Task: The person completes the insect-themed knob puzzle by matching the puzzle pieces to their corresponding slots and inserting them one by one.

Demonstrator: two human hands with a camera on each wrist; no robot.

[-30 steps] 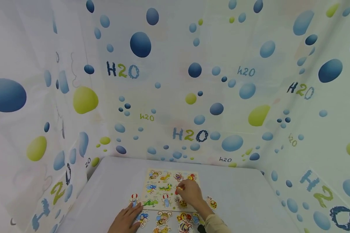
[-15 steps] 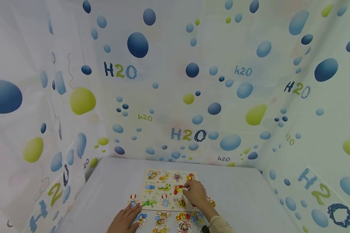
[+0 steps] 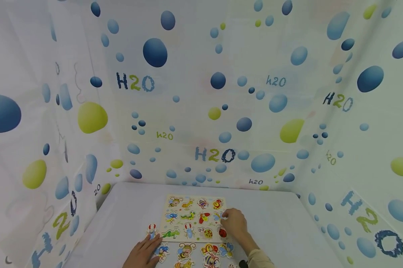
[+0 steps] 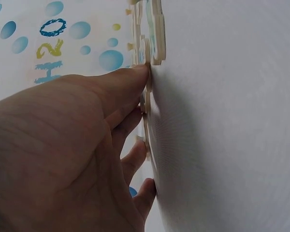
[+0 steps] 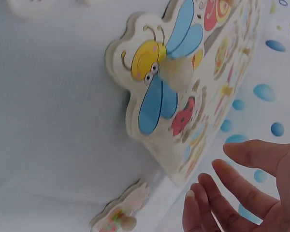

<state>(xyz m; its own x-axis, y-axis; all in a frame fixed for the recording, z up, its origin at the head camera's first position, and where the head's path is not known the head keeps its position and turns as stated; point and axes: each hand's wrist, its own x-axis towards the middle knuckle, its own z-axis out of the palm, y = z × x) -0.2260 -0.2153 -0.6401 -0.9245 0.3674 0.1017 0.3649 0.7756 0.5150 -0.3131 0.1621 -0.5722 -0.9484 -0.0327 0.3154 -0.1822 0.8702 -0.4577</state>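
Note:
A cream insect puzzle board [image 3: 194,225] lies on the white table. My right hand [image 3: 235,225] hovers at its right side, over the blue-winged insect in the middle row. In the right wrist view the right hand [image 5: 246,188] has thumb and fingers apart, with nothing between them. My left hand [image 3: 142,253] rests at the board's lower left corner, fingertips beside a blue mosquito-like piece [image 3: 162,251] and a red-horned beetle piece [image 3: 152,230]. In the left wrist view its extended fingers [image 4: 128,79] touch the edges of thin wooden pieces.
In front of the board lie a bee piece [image 3: 186,251], a spider piece [image 3: 211,259] and a blue-winged, knobbed butterfly piece [image 5: 157,77]. Another knobbed piece [image 5: 118,212] lies on the table beside the board. Patterned curtains [image 3: 215,93] enclose the table.
My right hand has moved right, from the red-winged insect in the middle row to the board's right edge, uncovering that insect and the ladybug below. The left hand stays in place.

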